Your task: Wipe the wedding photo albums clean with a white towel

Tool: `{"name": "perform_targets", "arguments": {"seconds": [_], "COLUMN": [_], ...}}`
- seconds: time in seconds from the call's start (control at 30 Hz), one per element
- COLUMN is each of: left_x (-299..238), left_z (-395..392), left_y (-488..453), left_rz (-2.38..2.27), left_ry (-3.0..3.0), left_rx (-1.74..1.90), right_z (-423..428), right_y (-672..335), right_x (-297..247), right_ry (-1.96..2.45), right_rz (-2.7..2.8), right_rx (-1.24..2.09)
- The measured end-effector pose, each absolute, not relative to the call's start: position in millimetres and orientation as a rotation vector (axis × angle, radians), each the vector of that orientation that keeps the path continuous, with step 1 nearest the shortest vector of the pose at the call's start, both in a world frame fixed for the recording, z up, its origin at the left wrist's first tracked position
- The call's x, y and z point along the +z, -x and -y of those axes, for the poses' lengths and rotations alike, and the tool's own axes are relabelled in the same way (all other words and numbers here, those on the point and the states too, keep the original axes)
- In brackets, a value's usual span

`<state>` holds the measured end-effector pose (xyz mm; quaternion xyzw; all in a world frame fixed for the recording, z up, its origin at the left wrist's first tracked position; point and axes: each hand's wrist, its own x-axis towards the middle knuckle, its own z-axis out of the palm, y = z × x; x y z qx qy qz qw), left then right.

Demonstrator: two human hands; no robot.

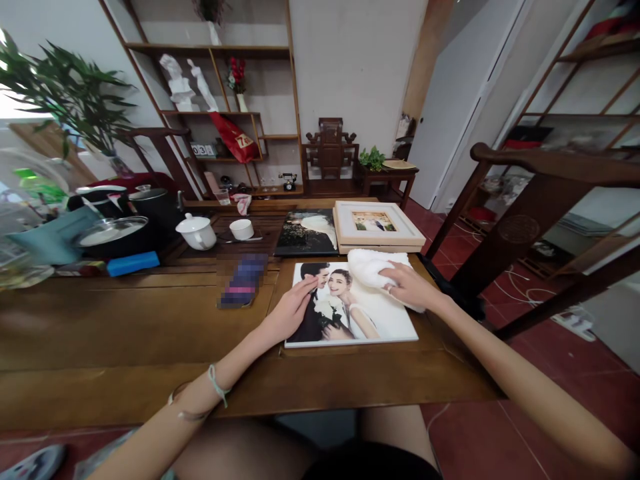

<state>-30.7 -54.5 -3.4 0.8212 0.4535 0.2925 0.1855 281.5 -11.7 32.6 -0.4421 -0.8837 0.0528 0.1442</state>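
A photo panel with a picture of a couple lies flat near the front edge of the wooden table. My left hand rests on the panel's left side, fingers stretched out over the picture. At the panel's upper right, my right hand is closed on a bunched white cloth, which lies against the surface and reaches past the right edge. The cloth hides the panel's upper right corner.
Behind the panel lie a dark photo panel and stacked light frames. To the left are a blurred-out phone-like object, a white teapot, a white cup and a blue box. A wooden chair stands close on the right.
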Motion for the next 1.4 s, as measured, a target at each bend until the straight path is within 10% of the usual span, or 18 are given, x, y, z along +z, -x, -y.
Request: {"name": "perform_targets", "arguments": {"seconds": [0.4, 0.77, 1.4], "left_x": [-1.1, -0.9, -2.0], "left_z": [54.2, 54.4, 52.4], "left_y": [29.8, 31.1, 32.7], "left_rz": [-1.265, -1.265, -1.221], "left_ry": [-2.315, -2.328, -2.28], "left_rx": [0.826, 0.817, 0.892], "right_z": [93.6, 10.3, 120.5], "right_y": [-240.2, -281.2, -188.6], "right_x": [50.9, 28.8, 38.1], "right_ry": [0.581, 1.313, 1.071], "right_rz": [2.89, 2.511, 2.729], "right_rx": [0.38, 0.279, 0.138]}}
